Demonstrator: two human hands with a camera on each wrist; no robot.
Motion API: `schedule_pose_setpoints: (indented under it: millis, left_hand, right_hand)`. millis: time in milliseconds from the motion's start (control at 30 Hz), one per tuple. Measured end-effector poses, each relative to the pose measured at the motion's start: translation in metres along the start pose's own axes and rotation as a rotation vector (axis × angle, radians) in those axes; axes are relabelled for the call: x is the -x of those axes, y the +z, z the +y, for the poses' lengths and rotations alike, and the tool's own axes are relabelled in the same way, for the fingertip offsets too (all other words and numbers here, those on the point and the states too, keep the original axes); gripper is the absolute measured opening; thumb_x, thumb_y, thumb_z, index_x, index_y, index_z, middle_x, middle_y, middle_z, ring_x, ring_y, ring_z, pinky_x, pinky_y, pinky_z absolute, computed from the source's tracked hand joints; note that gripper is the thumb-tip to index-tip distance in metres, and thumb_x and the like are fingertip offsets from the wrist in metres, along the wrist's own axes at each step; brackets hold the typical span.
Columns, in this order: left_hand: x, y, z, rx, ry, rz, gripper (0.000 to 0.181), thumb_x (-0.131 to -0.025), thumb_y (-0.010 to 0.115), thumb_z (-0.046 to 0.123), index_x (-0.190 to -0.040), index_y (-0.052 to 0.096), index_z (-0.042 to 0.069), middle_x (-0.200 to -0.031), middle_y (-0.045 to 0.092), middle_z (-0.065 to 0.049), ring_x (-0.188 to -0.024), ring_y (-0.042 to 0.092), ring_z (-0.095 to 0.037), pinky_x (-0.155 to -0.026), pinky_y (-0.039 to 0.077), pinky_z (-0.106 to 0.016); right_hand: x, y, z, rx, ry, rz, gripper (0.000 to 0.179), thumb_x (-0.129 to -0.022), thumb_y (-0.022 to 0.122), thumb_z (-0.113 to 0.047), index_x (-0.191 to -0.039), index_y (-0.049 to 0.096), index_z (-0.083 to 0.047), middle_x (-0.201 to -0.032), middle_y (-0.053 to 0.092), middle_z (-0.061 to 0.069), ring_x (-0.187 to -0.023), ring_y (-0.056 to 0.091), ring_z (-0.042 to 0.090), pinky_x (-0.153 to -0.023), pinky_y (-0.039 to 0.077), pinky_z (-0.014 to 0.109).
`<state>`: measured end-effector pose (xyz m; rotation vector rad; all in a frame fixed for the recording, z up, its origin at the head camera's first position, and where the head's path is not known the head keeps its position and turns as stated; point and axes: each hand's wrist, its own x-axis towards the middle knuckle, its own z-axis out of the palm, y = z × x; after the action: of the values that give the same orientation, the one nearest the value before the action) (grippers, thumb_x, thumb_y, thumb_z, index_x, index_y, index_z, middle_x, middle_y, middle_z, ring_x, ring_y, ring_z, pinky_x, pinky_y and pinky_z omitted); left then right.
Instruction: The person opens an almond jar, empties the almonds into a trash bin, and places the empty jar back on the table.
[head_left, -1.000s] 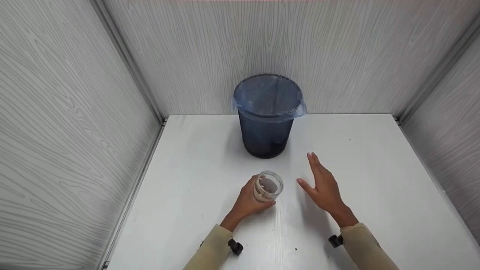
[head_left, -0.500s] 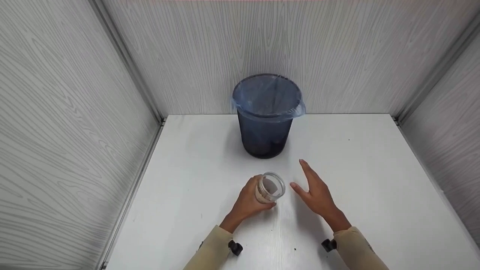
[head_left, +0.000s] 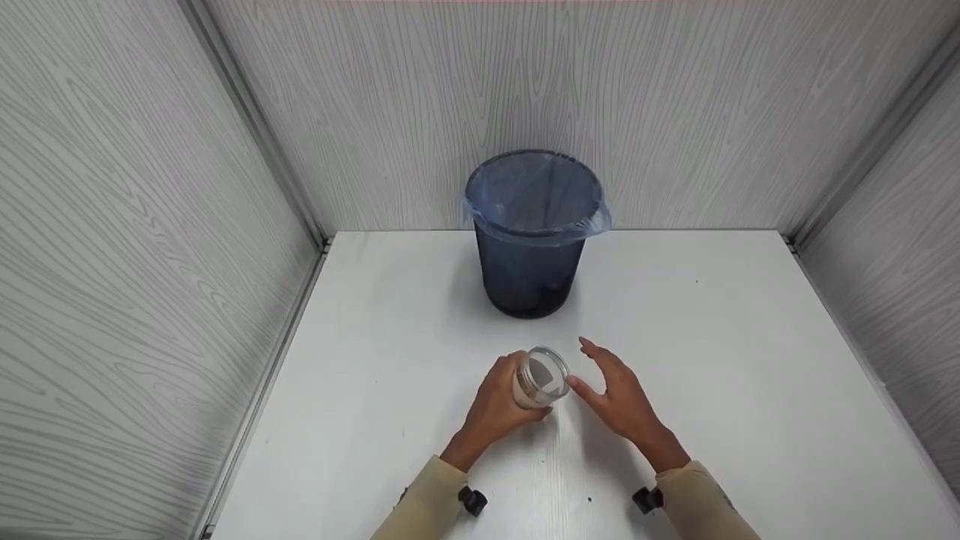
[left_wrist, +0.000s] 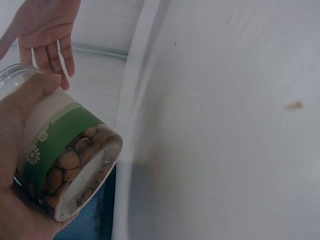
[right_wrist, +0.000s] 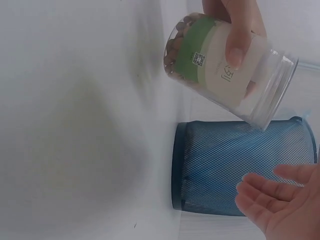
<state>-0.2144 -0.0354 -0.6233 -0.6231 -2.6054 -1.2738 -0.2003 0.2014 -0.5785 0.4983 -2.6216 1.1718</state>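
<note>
My left hand [head_left: 493, 405] grips a clear plastic jar [head_left: 529, 394] around its side, above the white table. The jar has no lid on and leans with its mouth toward my right hand [head_left: 621, 405]. In the left wrist view, brown nuts [left_wrist: 69, 161] that look like almonds lie in its lower part, behind a green and white label [left_wrist: 65, 130]. My right hand is held beside the jar's mouth with its fingers apart and extended, its thumb close to the rim. The right wrist view shows the palm turned up and holding nothing.
A dark mesh wastebasket [head_left: 529, 277] lined with a thin blue bag [head_left: 600, 221] stands behind the hands, near the back wall [head_left: 375, 112]. Side walls border the white table [head_left: 390, 322] on the left and right. Small dark specks dot its surface.
My right hand has moved left to the jar's mouth. The jar in my left hand has tipped somewhat further to the right. The wastebasket has stayed put.
</note>
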Motion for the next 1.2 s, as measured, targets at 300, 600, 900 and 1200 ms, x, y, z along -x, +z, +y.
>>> schedule_pose_setpoints:
  millis: [300,600,900,1200]
  left_hand:
    - [0.0,-0.002,0.002,-0.078,0.038,0.03,0.093,-0.067,0.093,0.043,-0.143,0.047,0.016,-0.126,0.058,-0.001,-0.115,0.057,-0.015,-0.102,0.048,-0.039]
    - [0.002,-0.003,0.008,-0.21,0.079,0.051,0.09,-0.065,0.093,0.043,-0.139,0.05,0.015,-0.122,0.059,-0.004,-0.11,0.06,-0.018,-0.097,0.05,-0.042]
    - [0.004,-0.003,0.01,-0.265,0.087,0.032,0.092,-0.066,0.093,0.044,-0.141,0.05,0.012,-0.124,0.058,-0.005,-0.112,0.059,-0.019,-0.099,0.05,-0.043]
    - [0.005,-0.002,0.013,-0.312,0.121,0.052,0.091,-0.068,0.091,0.045,-0.14,0.05,0.01,-0.123,0.059,-0.006,-0.111,0.06,-0.019,-0.098,0.051,-0.043]
  right_hand:
    - [0.001,0.01,-0.007,-0.09,-0.017,-0.032,0.073,-0.093,0.073,-0.043,-0.151,0.047,-0.007,-0.139,0.059,0.011,-0.118,0.063,0.031,-0.096,0.053,0.048]
    - [0.001,0.017,-0.013,-0.056,-0.033,-0.066,0.077,-0.09,0.074,-0.048,-0.148,0.05,-0.002,-0.137,0.061,0.01,-0.107,0.065,0.02,-0.085,0.057,0.043]
    - [0.001,0.019,-0.017,-0.022,-0.032,-0.089,0.084,-0.087,0.073,-0.057,-0.147,0.051,-0.002,-0.132,0.064,0.008,-0.098,0.064,0.016,-0.075,0.057,0.041]
    - [0.001,0.02,-0.019,-0.044,-0.042,-0.102,0.085,-0.086,0.074,-0.058,-0.149,0.05,-0.007,-0.135,0.062,0.006,-0.093,0.063,0.018,-0.069,0.057,0.042]
